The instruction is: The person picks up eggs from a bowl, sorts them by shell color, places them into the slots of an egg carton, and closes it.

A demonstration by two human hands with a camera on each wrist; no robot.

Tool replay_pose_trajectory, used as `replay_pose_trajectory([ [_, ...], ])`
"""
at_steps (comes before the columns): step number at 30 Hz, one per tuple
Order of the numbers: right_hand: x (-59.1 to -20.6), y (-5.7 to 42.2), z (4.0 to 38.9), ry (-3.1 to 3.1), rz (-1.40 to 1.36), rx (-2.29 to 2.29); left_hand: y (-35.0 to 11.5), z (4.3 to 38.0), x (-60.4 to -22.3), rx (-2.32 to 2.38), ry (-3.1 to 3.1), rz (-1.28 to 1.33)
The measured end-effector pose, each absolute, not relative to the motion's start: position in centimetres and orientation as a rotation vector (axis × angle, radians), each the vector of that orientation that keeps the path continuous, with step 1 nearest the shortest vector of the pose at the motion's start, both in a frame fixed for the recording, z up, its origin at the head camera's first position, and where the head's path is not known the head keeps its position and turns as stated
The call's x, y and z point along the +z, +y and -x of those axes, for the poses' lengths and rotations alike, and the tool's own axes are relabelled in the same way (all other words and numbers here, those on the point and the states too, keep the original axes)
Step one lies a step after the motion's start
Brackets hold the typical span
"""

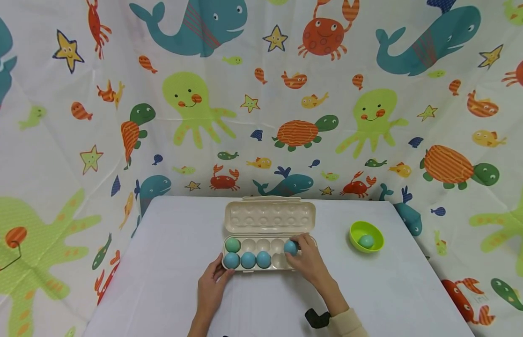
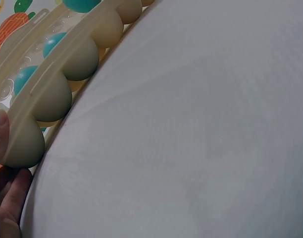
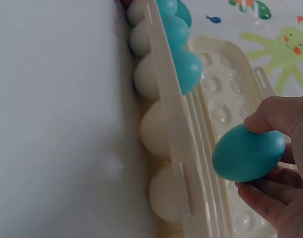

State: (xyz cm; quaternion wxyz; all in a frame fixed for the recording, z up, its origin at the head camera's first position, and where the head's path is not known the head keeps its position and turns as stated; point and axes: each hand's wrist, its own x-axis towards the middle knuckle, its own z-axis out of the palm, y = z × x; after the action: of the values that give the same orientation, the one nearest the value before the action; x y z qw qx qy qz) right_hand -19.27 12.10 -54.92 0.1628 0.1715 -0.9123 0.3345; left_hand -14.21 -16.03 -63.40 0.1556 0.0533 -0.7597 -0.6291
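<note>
A beige egg carton [image 1: 256, 270] lies with its lid [image 1: 269, 217] folded back. My left hand [image 1: 211, 285] holds its left end, and in the left wrist view the thumb [image 2: 0, 136] sits at the rim with fingers below. Between the thumb and fingers of my right hand [image 1: 307, 260] is a blue egg [image 3: 248, 152], above the right part of the carton. Three blue eggs, among them one at the middle [image 1: 248, 260], fill front-row cups from the left. A greener egg [image 1: 233, 245] sits in the back-left cup.
A lime-green bowl [image 1: 365, 249] with one teal egg [image 1: 366, 241] inside stands to the right of the carton. The white-covered table [image 1: 173, 243] ends at a sea-animal curtain [image 1: 261, 103] behind and at the sides. A black device [image 1: 317, 318] is by my right wrist.
</note>
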Motion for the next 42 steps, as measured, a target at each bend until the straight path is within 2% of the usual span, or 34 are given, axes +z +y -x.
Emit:
replay_pose_trajectory([
  [15,-56.5,10.6,19.2,-2.718,-0.626,0.807,-15.8,14.4,-63.5,-1.768,-2.170,-0.168],
  [42,-55.6,10.5,19.6,-2.928,-0.712,0.861,-15.7,14.1,-63.3,-1.781,-2.176,-0.174],
])
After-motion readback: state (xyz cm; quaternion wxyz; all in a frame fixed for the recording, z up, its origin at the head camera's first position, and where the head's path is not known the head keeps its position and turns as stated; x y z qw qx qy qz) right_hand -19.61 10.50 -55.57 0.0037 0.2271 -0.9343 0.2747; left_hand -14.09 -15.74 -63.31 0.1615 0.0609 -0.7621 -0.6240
